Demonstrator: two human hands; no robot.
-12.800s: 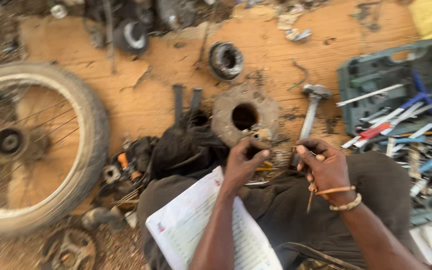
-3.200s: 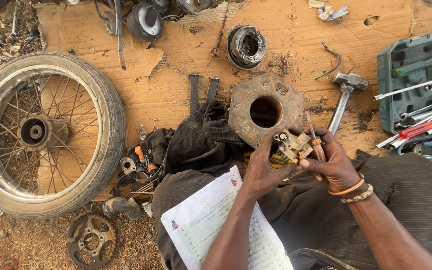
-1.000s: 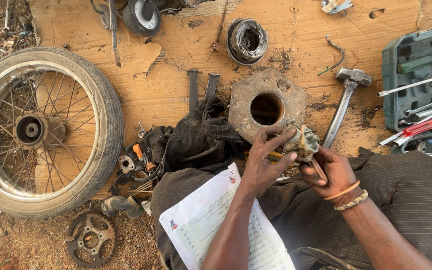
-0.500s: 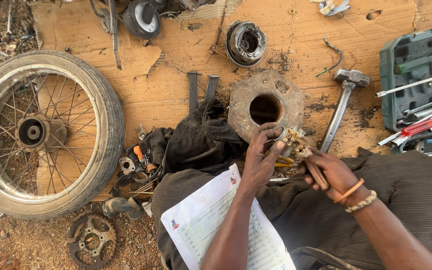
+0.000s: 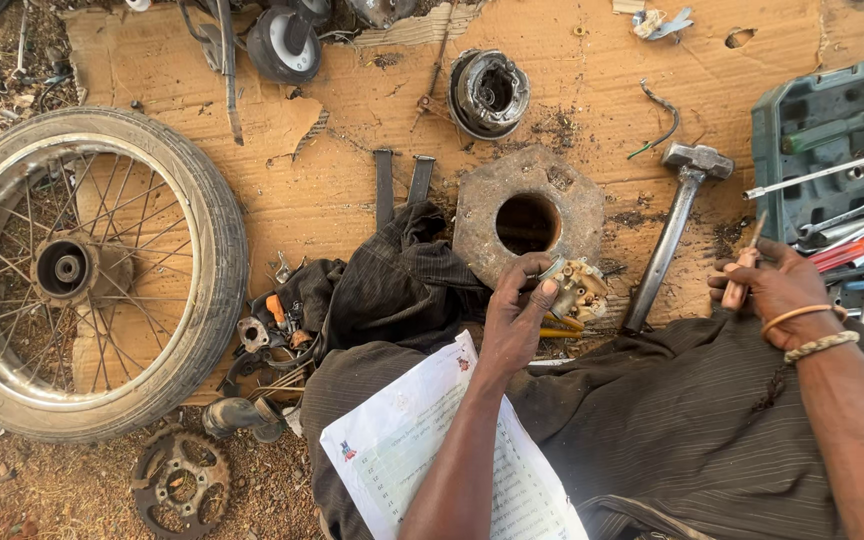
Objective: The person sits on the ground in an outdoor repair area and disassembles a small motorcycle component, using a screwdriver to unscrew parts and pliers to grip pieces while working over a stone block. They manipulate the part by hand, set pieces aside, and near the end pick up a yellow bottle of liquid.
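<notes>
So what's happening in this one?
A person sits on the ground over cardboard strewn with motorcycle parts. The left hand holds a small grimy metal part, apparently a carburettor, in front of a hexagonal block with a round hole. The right hand grips a slim tool, off to the side by the open tool case. A hammer lies between them, a spoked wheel at left, printed sheets on the lap.

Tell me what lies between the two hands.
In the head view, a hammer lies on the cardboard between the left hand, which grips a small metal part, and the right hand, which holds a slim tool.
</notes>
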